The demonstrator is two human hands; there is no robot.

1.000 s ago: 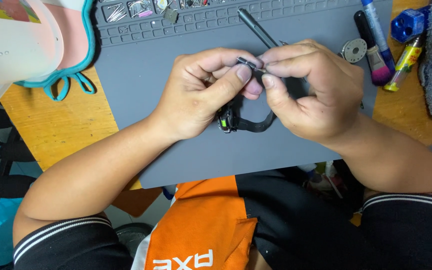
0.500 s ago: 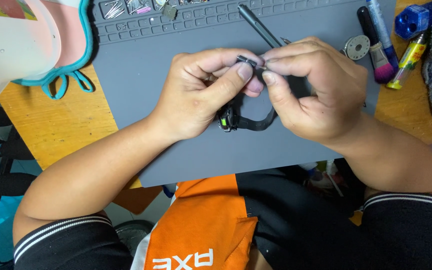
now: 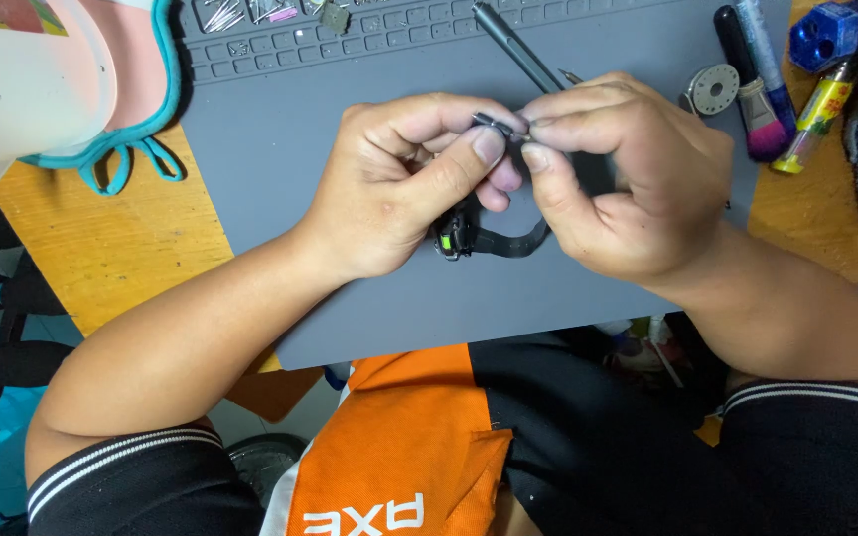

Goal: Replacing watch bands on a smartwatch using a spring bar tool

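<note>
head view, items by size:

- grey work mat (image 3: 350, 159): covers most of the wooden table (image 3: 101, 238); moulded tray slots along its far edge hold small metal bits.
- left hand (image 3: 399, 189): palm down over the mat's middle, thumb and forefinger closed in a pinch on one end of the small dark strap part (image 3: 497, 122).
- right hand (image 3: 628, 179): facing the left, thumb and forefinger tips pinching the same part from the other side; the two hands' fingertips nearly touch.
- white and pink container with teal cord (image 3: 52, 79): far left corner, partly on the mat.
- black watch with band (image 3: 489, 238): hangs below and between the hands, just above the mat, a green spot on its case; the band curves right under the right hand.
- dark pen-like tool (image 3: 513, 45): lies slantwise on the mat behind the hands.
- brush with pink bristles (image 3: 752, 89), yellow tube (image 3: 814, 114), blue sharpener-like block (image 3: 826, 35): right edge.
- round metal disc (image 3: 712, 89): just beside the brush.
</note>
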